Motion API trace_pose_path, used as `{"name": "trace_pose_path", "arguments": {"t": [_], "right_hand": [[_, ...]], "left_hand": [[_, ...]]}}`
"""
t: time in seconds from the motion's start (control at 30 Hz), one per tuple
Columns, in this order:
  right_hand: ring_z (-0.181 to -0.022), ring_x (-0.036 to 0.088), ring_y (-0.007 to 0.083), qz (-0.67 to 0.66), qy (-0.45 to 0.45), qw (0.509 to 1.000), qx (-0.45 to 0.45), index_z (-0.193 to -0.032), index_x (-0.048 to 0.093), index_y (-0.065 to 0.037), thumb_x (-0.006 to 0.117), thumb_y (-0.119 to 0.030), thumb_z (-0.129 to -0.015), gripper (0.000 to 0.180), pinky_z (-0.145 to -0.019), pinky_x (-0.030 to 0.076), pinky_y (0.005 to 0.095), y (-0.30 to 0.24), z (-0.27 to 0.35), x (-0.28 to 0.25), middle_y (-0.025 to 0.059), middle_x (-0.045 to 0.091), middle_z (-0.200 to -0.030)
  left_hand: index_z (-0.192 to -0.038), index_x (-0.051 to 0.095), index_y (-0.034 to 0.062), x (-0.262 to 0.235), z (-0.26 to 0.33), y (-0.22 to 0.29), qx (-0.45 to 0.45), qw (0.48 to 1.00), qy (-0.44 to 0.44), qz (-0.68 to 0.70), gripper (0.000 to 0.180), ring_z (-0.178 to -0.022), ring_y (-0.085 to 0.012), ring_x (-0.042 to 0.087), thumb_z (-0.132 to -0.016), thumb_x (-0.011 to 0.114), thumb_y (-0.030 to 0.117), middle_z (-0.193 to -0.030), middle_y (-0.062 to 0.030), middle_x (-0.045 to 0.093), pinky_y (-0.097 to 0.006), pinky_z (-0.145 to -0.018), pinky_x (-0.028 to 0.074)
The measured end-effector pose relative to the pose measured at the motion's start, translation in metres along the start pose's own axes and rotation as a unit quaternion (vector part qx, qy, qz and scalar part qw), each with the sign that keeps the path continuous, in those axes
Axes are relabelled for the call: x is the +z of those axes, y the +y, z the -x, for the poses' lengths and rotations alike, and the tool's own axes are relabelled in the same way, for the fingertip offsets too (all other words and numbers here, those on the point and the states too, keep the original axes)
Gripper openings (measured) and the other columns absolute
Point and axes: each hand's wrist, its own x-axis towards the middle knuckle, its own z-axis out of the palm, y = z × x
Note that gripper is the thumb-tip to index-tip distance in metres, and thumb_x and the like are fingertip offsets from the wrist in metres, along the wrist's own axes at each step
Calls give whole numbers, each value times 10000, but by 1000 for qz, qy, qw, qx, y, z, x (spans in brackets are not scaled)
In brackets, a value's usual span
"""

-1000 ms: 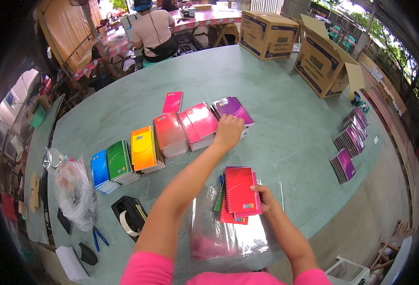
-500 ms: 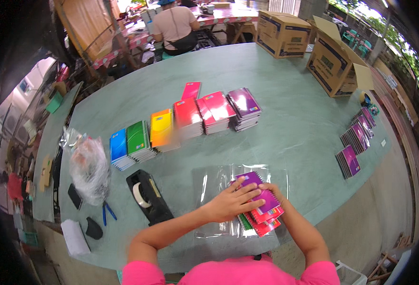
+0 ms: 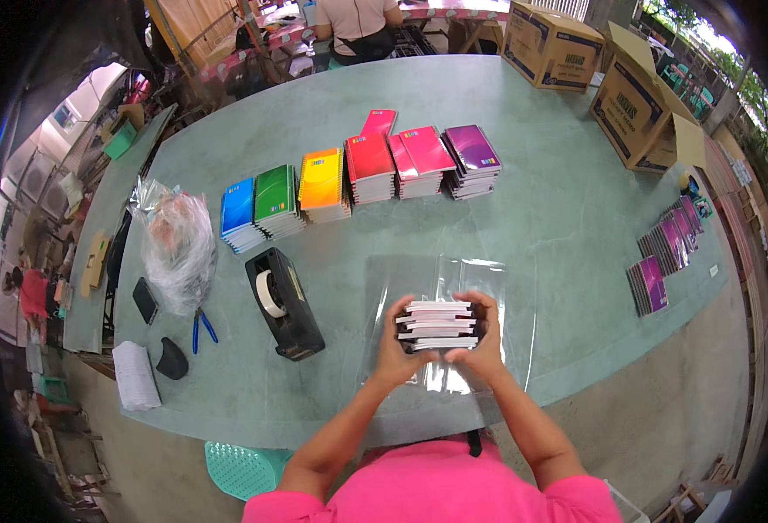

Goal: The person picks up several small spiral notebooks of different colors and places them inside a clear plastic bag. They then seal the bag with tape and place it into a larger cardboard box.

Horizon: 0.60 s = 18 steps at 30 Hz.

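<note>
A small stack of spiral notebooks [image 3: 437,326] stands with its white page edges facing up. My left hand [image 3: 392,353] grips its left end and my right hand [image 3: 487,347] its right end, thumbs on the near side. Beneath them, clear plastic sheets [image 3: 521,301] lie on the table. Farther off runs a row of notebook piles: blue [image 3: 238,206], green [image 3: 276,191], yellow [image 3: 322,178], red [image 3: 370,158], pinkish red [image 3: 425,150] and purple [image 3: 471,148]. A single pinkish-red notebook [image 3: 379,121] lies behind the row.
Left of my hands stands a black tape dispenser [image 3: 294,318]. Beyond it are a plastic bag bundle [image 3: 177,253], a phone-like black object [image 3: 145,301], blue-handled pliers [image 3: 202,329] and white paper [image 3: 136,376]. Purple notebooks [image 3: 648,286] and cardboard boxes [image 3: 632,113] occupy the right side. A person [image 3: 356,26] sits beyond the table.
The loosely fanned notebooks are now squared into an upright stack held between both hands. My left hand has moved off the purple cover to the stack's left end. The view has shifted.
</note>
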Motion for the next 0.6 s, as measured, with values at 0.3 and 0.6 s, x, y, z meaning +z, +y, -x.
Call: {"name": "trace_pose_path", "arguments": {"t": [0.3, 0.6], "right_hand": [[-1043, 495, 191, 90, -61, 993, 38, -1189, 374, -50, 919, -244, -381, 994, -896, 412, 315, 27, 9, -19, 80, 504, -1103], [-1043, 497, 194, 131, -61, 988, 62, -1182, 373, -76, 906, -198, -402, 953, -906, 411, 331, 13, 15, -32, 76, 501, -1126]], "left_hand": [[-1249, 347, 26, -19, 9, -18, -44, 972, -129, -190, 924, -1005, -185, 551, -531, 872, 275, -1117, -117, 539, -326, -880, 444], [-1388, 199, 45, -22, 19, 24, 282, 753, -103, -585, 1163, -1268, -403, 256, -492, 841, 414, -1380, -213, 265, -474, -1035, 235]]}}
